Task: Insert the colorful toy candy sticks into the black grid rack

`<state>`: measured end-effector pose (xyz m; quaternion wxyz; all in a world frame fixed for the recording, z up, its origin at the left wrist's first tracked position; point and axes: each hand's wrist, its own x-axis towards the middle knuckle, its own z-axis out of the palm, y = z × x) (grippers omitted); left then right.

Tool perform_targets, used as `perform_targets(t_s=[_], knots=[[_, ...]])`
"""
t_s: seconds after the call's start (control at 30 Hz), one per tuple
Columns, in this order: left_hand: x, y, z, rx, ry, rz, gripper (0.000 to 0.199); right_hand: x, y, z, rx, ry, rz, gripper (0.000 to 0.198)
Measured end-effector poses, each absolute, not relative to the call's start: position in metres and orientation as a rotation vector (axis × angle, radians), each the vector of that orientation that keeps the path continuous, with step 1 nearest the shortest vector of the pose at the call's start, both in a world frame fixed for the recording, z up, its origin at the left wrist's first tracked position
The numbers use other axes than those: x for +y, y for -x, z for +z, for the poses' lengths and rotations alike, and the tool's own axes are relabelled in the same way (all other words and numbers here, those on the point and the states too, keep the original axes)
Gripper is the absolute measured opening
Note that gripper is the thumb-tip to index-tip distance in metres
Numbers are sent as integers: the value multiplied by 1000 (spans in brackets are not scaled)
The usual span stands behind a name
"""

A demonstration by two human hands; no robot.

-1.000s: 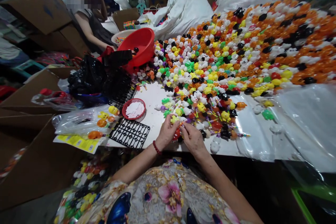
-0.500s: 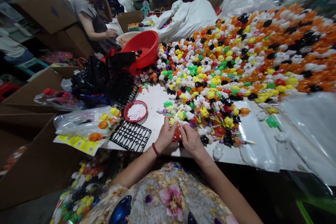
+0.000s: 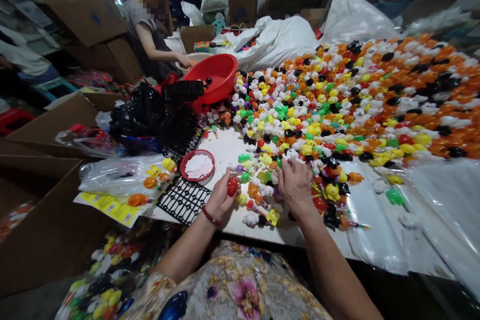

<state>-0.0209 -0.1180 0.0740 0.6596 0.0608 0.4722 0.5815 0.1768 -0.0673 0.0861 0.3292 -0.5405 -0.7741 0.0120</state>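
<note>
The left hand (image 3: 220,199) is half curled, palm turned inward, with a glossy red toy head (image 3: 232,186) held against the fingers. A dark red bead bracelet (image 3: 211,216) circles its wrist. The right hand (image 3: 296,182) is palm down with fingers bent at the near edge of the toy heap (image 3: 337,105); its fingertips are hidden, so whether it grips anything cannot be determined.

Between the hands, loose figures lie on the white table (image 3: 225,142), including a yellow toy (image 3: 273,217) beside a black-and-white one (image 3: 250,218). Left of the left hand is a black plastic grid (image 3: 184,200), with a red basket (image 3: 197,180) of white paper slips (image 3: 198,166) just beyond. Farther left, clear bags (image 3: 112,175) overlap a yellow printed sheet (image 3: 107,210).

Right of the right hand, clear plastic sheeting (image 3: 446,195) covers part of the table. A large red basin (image 3: 225,75) stands tilted at the heap's far left. Behind it, a co-worker (image 3: 155,50) reaches one hand to a pale bowl (image 3: 200,56).
</note>
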Motion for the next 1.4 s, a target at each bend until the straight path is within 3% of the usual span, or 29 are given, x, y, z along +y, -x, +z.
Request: perform_targets(t_s=[0.1, 0.23, 0.37, 0.53, 0.77, 0.97, 1.2, 1.4], knots=[[-121, 33, 69, 999, -20, 1332, 27, -38, -168, 99, -2201, 1435, -142, 31], [-127, 36, 61, 979, -152, 1320, 17, 13, -113, 112, -2634, 1328, -61, 35], [-133, 41, 60, 994, -240, 1379, 32, 62, -59, 112, -2820, 1338, -11, 34], [-139, 55, 64, 1002, -242, 1419, 37, 91, -48, 100, -2805, 1450, 18, 24], [-141, 58, 66, 911, -384, 1394, 50, 81, -66, 92, -2663, 1698, 65, 33], [-141, 44, 61, 917, -390, 1378, 52, 30, -86, 113, -2321, 1499, 613, 16], [-142, 32, 62, 883, -379, 1399, 45, -9, -96, 137, -1927, 1177, 1416, 15], [-139, 31, 65, 832, -397, 1467, 46, -28, -99, 141, -1777, 1040, 1672, 25]])
